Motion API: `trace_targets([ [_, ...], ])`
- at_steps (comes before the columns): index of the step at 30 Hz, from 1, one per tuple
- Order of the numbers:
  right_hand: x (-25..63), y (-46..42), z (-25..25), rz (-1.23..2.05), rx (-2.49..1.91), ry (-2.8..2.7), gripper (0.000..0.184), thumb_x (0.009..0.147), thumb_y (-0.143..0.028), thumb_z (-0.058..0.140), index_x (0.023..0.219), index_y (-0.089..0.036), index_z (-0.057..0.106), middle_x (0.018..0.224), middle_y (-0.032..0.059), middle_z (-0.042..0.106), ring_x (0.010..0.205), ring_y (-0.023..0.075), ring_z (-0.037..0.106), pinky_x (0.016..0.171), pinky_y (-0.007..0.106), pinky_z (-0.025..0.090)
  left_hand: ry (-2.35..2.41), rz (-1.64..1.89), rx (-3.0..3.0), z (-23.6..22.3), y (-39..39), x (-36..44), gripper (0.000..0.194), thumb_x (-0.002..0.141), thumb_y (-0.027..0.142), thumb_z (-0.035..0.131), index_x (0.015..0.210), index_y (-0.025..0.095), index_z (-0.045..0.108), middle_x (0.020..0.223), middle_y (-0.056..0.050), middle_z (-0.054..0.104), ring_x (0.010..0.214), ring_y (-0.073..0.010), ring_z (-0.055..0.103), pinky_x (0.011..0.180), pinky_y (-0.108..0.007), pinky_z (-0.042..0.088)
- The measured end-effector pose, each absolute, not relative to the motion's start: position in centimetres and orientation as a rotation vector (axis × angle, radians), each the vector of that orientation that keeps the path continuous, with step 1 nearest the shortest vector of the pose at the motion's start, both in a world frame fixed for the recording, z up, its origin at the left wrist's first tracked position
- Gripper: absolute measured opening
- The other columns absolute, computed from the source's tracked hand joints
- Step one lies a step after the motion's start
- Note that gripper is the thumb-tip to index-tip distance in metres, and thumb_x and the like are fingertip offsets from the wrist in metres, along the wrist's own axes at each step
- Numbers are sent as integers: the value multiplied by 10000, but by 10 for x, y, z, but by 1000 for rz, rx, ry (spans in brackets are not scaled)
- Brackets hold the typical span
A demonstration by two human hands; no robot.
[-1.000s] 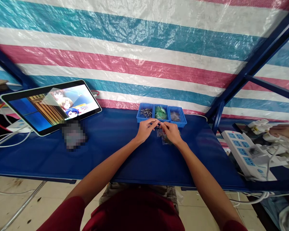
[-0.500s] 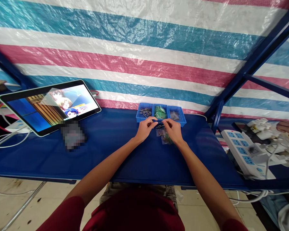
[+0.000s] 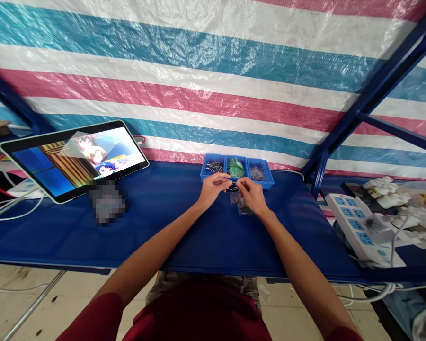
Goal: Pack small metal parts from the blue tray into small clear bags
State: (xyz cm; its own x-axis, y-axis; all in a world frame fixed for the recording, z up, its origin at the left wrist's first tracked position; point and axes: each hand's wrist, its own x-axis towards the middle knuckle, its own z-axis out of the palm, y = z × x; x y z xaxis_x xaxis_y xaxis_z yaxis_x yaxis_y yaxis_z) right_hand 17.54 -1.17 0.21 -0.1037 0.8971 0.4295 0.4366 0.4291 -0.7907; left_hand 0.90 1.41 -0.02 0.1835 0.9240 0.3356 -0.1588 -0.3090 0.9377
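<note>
Both hands meet just in front of three joined blue bins. My left hand (image 3: 213, 190) is closed in a pinch, thumb and fingertips together. Opposite it, my right hand (image 3: 252, 194) pinches too. Something small, thin and dark (image 3: 234, 183) shows between the fingertips, too small to name. Silvery metal pins or screws fill the left bin (image 3: 208, 178). In the middle bin (image 3: 237, 159) lie green pieces in plastic, partly behind my fingers. Greyish clear plastic pieces lie in the right bin (image 3: 267, 182). Below my hands, small clear plastic packets (image 3: 244, 207) lie on the blue table (image 3: 213, 237).
A tablet (image 3: 80, 158) leans at the left, with a blurred-out item (image 3: 108, 202) before it. At the right stand a white power strip (image 3: 358, 225) and many white plugs (image 3: 386, 192). A striped sheet (image 3: 213, 71) hangs behind, beside a blue frame post (image 3: 369, 90).
My right hand has shifted slightly left and down, its fingertips closer to my left hand. Another person's hand at the far right has left the view.
</note>
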Motion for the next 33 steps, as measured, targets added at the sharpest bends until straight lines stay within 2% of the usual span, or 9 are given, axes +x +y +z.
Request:
trace_targets([
  [5, 175, -13, 3, 591, -1171, -1750, 255, 919, -397, 465, 790, -205, 572, 541, -42, 500, 485, 126, 498, 554, 251, 391, 759, 1325, 1331, -1, 16, 11, 273, 638, 353, 802, 769, 132, 709, 715, -39, 682, 626, -134, 603, 550, -246, 484],
  [10, 174, -13, 2, 492, -1230, -1799, 386, 927, -461, 437, 694, -189, 581, 511, -25, 500, 491, 129, 485, 549, 256, 362, 712, 1317, 1325, -1, 16, 10, 279, 763, 411, 696, 852, 150, 653, 841, -62, 697, 701, -151, 632, 542, -236, 490],
  [15, 175, -13, 4, 426, -1279, -1700, 379, 924, -467, 433, 821, -173, 649, 554, -8, 551, 526, 144, 512, 564, 259, 380, 855, 1315, 1587, -2, 15, 8, 308, 813, 441, 640, 912, 154, 686, 737, -32, 664, 529, -88, 523, 496, -214, 435],
  [20, 176, -14, 6, 381, -1258, -1648, 343, 908, -456, 462, 888, -174, 657, 616, 6, 603, 556, 149, 534, 584, 263, 406, 984, 1338, 1744, -4, 12, 9, 302, 802, 448, 654, 833, 155, 720, 644, -16, 648, 577, -123, 575, 563, -235, 461],
  [23, 176, -14, 6, 368, -1255, -1648, 354, 917, -454, 443, 892, -176, 660, 625, 12, 608, 577, 156, 546, 588, 265, 412, 1061, 1522, 1779, 2, 9, 6, 300, 847, 439, 608, 821, 162, 716, 696, -25, 680, 606, -130, 601, 601, -251, 485],
  [26, 176, -14, 5, 363, -1255, -1667, 359, 920, -455, 437, 885, -180, 665, 626, 13, 607, 574, 158, 546, 592, 267, 411, 1127, 1951, 1857, 13, 9, -3, 239, 898, 362, 563, 897, 182, 720, 826, -48, 719, 740, -160, 639, 734, -307, 505],
  [29, 176, -14, 6, 359, -1252, -1684, 352, 920, -444, 441, 869, -180, 669, 621, 8, 600, 559, 153, 533, 595, 268, 406, 1118, 2254, 1947, 24, 16, -14, 201, 923, 289, 529, 957, 206, 709, 851, -43, 726, 823, -181, 644, 806, -349, 485],
  [31, 176, -14, 6, 354, -1249, -1687, 344, 918, -430, 448, 864, -174, 671, 607, 3, 586, 547, 147, 519, 589, 267, 399, 1138, 2267, 2040, 26, 24, -20, 201, 931, 263, 511, 973, 211, 700, 876, -42, 728, 846, -183, 642, 837, -364, 465],
  [33, 176, -14, 6, 351, -1243, -1697, 340, 915, -423, 453, 858, -170, 672, 602, 1, 581, 538, 142, 510, 586, 265, 394, 1239, 2084, 2179, 23, 33, -23, 221, 941, 256, 486, 1004, 210, 692, 905, -50, 727, 889, -195, 635, 875, -383, 438],
])
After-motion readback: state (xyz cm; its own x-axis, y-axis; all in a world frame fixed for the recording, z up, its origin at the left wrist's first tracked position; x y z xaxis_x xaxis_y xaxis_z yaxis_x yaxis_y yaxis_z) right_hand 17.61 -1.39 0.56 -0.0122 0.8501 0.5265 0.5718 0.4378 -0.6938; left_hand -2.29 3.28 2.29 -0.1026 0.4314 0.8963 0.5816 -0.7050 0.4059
